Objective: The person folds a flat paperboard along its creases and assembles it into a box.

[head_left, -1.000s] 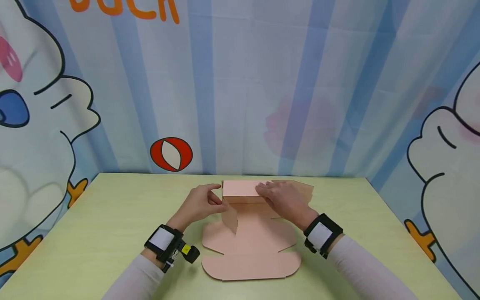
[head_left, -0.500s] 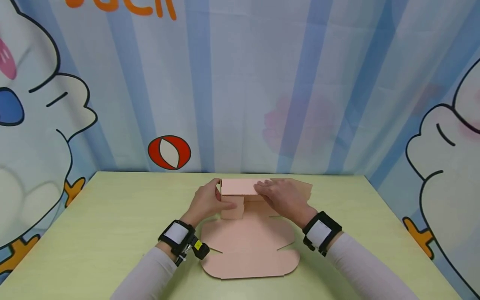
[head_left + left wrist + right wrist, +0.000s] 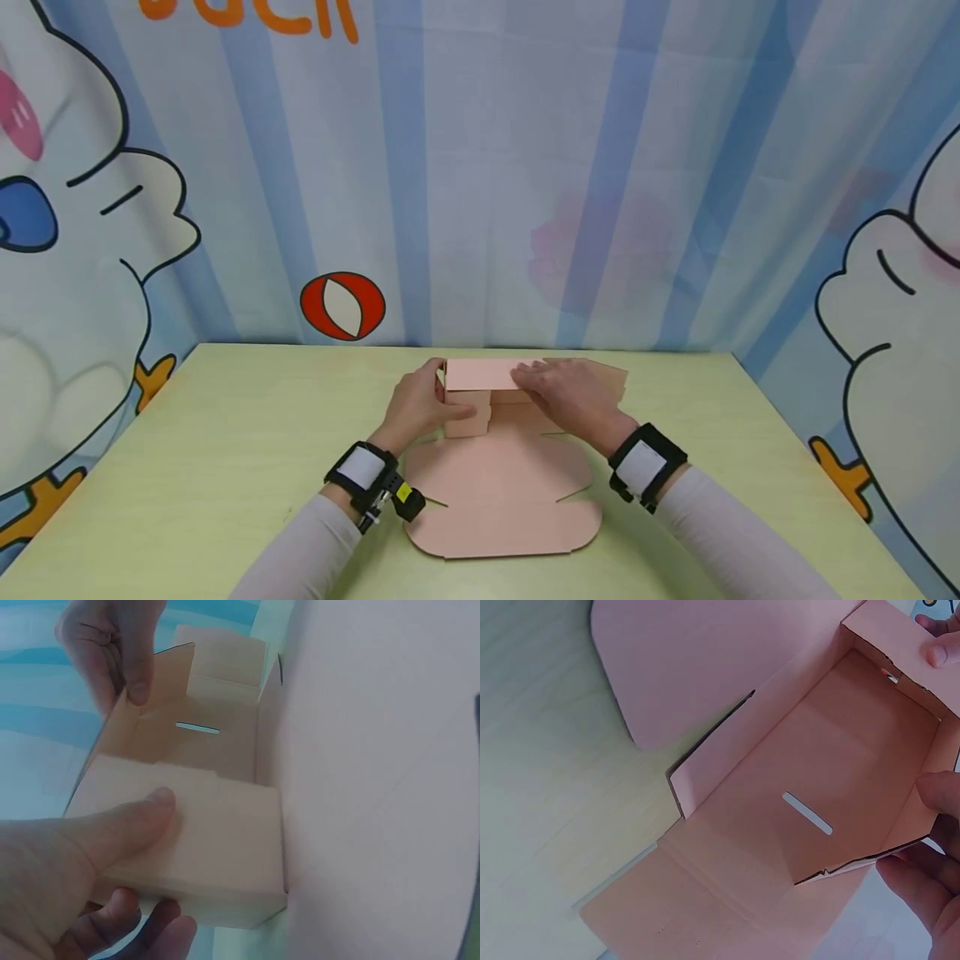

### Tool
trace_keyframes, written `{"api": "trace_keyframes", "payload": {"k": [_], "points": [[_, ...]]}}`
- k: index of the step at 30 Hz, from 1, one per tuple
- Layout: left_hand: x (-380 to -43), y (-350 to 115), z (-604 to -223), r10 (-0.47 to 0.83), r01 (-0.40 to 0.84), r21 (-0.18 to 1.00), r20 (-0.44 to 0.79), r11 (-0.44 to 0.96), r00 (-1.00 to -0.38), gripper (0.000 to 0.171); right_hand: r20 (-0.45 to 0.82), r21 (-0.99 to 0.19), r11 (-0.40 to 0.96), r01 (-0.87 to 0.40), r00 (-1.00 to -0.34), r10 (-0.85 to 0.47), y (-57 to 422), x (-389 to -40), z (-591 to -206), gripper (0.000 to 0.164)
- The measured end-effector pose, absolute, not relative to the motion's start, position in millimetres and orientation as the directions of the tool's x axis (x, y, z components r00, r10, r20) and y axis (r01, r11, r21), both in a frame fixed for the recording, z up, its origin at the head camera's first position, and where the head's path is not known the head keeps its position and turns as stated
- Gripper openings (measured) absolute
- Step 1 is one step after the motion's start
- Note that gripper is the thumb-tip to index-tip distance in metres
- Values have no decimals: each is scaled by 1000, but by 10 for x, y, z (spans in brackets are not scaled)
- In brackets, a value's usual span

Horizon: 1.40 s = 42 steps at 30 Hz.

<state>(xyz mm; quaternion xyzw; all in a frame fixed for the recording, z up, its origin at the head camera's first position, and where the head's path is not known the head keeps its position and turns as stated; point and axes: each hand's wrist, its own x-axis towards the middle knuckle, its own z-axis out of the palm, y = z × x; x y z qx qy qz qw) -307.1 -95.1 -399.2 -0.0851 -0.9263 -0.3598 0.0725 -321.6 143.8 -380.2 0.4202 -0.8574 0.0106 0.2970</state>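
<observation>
A partly folded pinkish-tan cardboard box point(image 3: 480, 375) stands toward the back of the table, its long lid panel point(image 3: 510, 471) lying toward the person. My left hand point(image 3: 420, 398) grips the box's left end, the thumb pressed on a folded-in end flap point(image 3: 217, 832) and the fingers curled under it. At the far wall my right hand point(image 3: 570, 400) pinches the edge between thumb and fingers, as the right wrist view shows. Inside, a narrow slot point(image 3: 808, 814) cuts through the cardboard. The right end flap point(image 3: 697, 900) lies folded outward, flat.
A pale yellow-green table point(image 3: 247, 433) carries the box. Behind it hangs a blue-striped curtain point(image 3: 480, 183) with cartoon figures. Cut notches separate the lid's rounded front flap point(image 3: 502, 533) from the rest. Each wrist wears a black strapped device.
My left hand has moved in to the right and now holds the left end flap folded across the box end; earlier that flap hung at a slant. My right hand has stayed at the far wall.
</observation>
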Motion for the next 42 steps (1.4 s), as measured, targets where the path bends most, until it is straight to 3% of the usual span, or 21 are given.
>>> {"api": "trace_keyframes", "payload": {"k": [25,42], "points": [[-3100,-897,-4057,37,211,602,289,770,-957,41,504,203,640,-741,-481,-717,1443,-3212,-3752,7],[-3141,-838,-4115,39,203,576,284,792,-958,39,518,203,641,-740,-474,-712,1443,-3216,-3791,7]]}}
